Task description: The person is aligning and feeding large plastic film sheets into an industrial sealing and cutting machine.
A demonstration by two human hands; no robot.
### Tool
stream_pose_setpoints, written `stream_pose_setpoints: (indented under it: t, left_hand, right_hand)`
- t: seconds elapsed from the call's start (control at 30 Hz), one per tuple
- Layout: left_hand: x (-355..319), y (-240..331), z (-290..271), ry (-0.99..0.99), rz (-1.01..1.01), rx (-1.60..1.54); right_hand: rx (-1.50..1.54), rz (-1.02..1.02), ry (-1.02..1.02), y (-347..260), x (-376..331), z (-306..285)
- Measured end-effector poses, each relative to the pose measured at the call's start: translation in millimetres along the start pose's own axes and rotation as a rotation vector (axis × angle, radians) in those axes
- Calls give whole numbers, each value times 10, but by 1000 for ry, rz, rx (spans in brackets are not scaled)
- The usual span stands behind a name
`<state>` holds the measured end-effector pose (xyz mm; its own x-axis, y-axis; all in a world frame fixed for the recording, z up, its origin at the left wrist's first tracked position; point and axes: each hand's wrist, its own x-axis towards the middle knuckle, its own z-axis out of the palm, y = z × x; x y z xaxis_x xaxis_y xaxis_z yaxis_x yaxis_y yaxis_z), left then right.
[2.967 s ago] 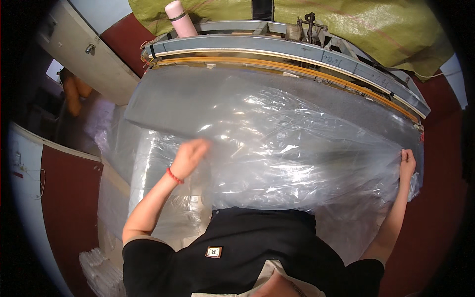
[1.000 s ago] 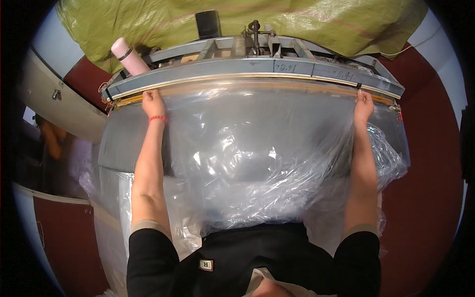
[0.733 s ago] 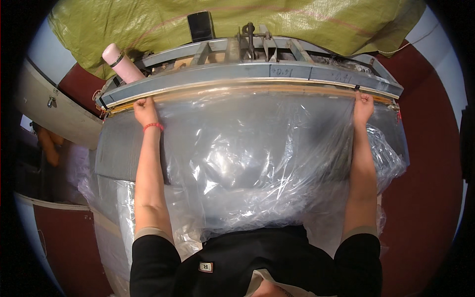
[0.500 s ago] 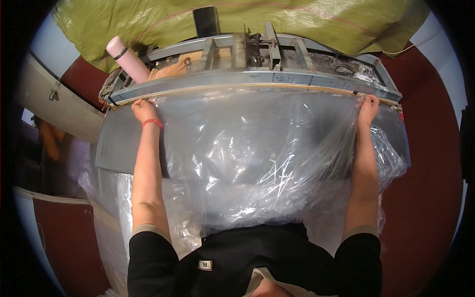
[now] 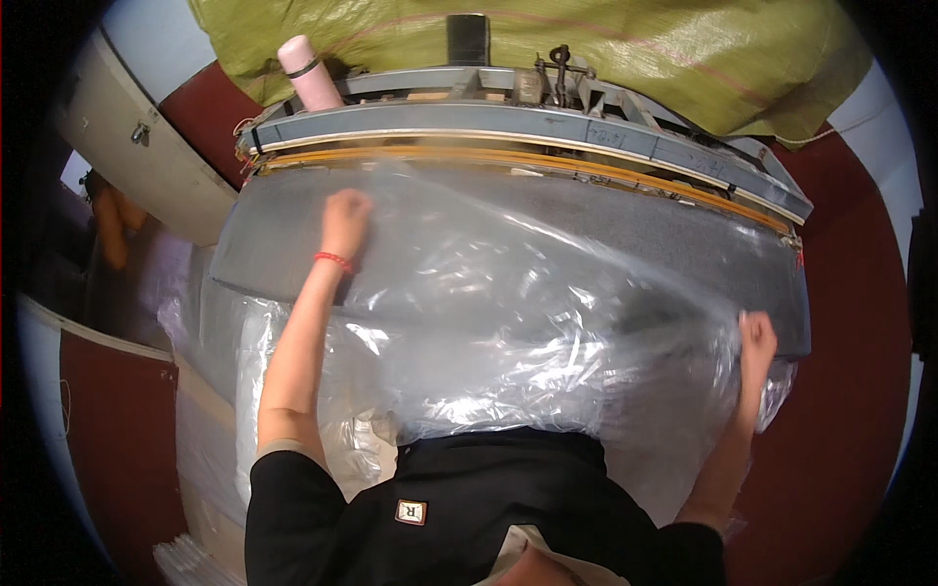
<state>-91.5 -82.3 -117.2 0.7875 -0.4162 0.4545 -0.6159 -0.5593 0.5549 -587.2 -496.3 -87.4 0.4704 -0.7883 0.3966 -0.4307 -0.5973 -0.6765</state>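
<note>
A long grey sealing machine (image 5: 528, 122) runs across the far side of my grey worktable (image 5: 264, 259), with an orange-brown strip (image 5: 547, 164) along its near edge. A pink bottle (image 5: 308, 73) stands at the machine's left end, and a small dark box (image 5: 467, 39) sits near its middle. Behind it all hangs a yellow-green woven tarp (image 5: 625, 54). To my left is a beige cabinet door (image 5: 137, 146), and more clear plastic (image 5: 210, 371) is piled low beside the table.

A large clear plastic bag (image 5: 508, 303) lies crumpled over the worktable, reaching from near the orange-brown strip back to my chest; nothing stands between it and the machine.

My left hand (image 5: 344, 220), with a red band at the wrist, rests on the bag's upper left part, fingers curled together into a loose fist that pins the film; I cannot tell whether they pinch a fold. My right hand (image 5: 754, 342) sits at the bag's right edge, near the table's end, fingers (image 5: 750, 322) closed on bunched film.
</note>
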Motion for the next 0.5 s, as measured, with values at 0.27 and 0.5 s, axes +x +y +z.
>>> stream_pose_setpoints:
  t: [0.27, 0.5]
  left_hand:
    - [-264, 1194, -3, -297, -51, -688]
    - [-469, 1584, -430, -329, 204, -647]
  right_hand:
    - [-993, -22, -505, 41, -546, -704]
    - [458, -306, -525, -2405, 280, 1024]
